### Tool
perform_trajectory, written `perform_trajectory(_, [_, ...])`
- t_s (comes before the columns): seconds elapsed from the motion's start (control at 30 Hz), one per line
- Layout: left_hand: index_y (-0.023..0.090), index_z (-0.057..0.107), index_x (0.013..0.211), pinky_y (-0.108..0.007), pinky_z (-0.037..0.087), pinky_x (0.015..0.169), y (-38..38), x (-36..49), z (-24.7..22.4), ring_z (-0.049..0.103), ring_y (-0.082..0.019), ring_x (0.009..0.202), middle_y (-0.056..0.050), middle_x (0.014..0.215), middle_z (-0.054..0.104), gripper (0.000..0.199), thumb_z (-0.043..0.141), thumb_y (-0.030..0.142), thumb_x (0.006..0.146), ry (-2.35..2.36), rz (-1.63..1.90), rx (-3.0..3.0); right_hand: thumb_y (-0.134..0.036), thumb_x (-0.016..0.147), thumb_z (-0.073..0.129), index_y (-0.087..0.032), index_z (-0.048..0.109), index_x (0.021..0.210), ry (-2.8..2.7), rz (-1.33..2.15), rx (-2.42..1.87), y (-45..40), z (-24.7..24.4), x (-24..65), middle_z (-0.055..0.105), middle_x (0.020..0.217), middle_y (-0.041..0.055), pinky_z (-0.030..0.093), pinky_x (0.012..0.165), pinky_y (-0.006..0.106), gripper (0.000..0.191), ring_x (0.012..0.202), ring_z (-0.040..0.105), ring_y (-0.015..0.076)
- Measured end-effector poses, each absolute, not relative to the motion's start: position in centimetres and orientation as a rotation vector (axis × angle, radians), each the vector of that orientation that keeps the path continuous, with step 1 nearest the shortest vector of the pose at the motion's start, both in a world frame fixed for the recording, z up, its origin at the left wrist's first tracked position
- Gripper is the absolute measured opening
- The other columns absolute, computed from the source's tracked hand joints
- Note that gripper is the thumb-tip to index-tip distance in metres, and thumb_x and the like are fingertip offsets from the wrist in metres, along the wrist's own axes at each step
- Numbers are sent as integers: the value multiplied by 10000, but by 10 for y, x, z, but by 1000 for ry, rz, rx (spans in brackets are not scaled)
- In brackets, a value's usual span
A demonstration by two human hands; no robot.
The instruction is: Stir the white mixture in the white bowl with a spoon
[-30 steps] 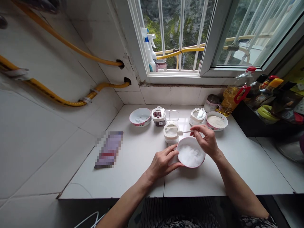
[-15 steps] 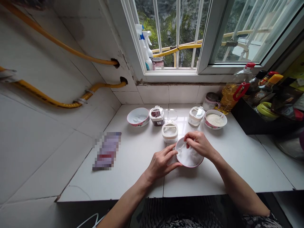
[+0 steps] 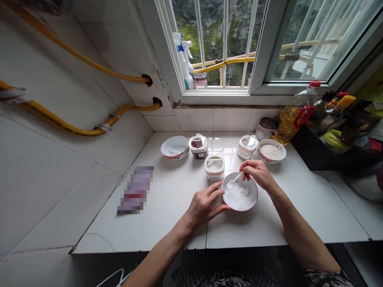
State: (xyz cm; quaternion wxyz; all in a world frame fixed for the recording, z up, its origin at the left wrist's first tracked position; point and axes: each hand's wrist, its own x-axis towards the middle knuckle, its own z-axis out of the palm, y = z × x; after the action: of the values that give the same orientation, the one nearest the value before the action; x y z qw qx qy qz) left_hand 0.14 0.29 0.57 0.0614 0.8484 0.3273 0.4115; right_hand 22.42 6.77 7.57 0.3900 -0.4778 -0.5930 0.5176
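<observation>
A pink-rimmed bowl (image 3: 241,199) of white grains stands on the counter. My left hand (image 3: 205,203) grips its left side, fingers at the rim and thumb low on the wall. Over the bowl's upper right edge, my right hand (image 3: 257,173) pinches the handle of a small white spoon (image 3: 230,184), whose scoop is above the grains at the upper left. Just behind the bowl is a lidded clear container (image 3: 214,167). A jar with dark red contents (image 3: 198,146) and another lidded container (image 3: 247,146) stand farther back.
Behind left sits a flowered bowl (image 3: 175,148) with a white spoon inside; behind right, a bowl of pale powder (image 3: 272,151). An oil bottle (image 3: 296,113) and a black box of bottles (image 3: 311,153) stand right. A blurred purple packet (image 3: 137,190) lies left.
My right hand has moved slightly right and up over the bowl, bringing the spoon into clearer view. My left hand stays on the bowl.
</observation>
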Motion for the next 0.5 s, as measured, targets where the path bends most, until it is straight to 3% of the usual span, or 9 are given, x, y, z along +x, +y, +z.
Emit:
perform_trajectory(0.27, [174, 603, 1041, -313, 631, 750, 3, 2, 6, 727, -252, 1021, -179, 1169, 699, 345, 583, 499, 928, 1016, 1260, 2596, -336, 712, 615, -165, 650, 716, -1409, 1280, -1147, 72, 73, 221, 658, 551, 27, 462, 515, 267, 175, 498, 551, 130])
perform_trajectory(0.37, [167, 600, 1038, -314, 633, 741, 3, 2, 6, 730, -252, 1012, -185, 1160, 700, 361, 560, 511, 937, 1013, 1276, 2594, -377, 814, 584, -177, 643, 833, -1444, 1106, -1090, 67, 70, 212, 703, 689, 45, 513, 604, 296, 209, 588, 614, 148])
perform_trajectory(0.5, [173, 599, 1051, -314, 633, 744, 3, 2, 7, 726, -251, 1025, -178, 1180, 694, 345, 565, 498, 940, 1017, 1261, 2598, -283, 930, 499, -205, 644, 959, -1714, 704, -1023, 60, 64, 201, 743, 859, 71, 529, 759, 359, 167, 785, 687, 195])
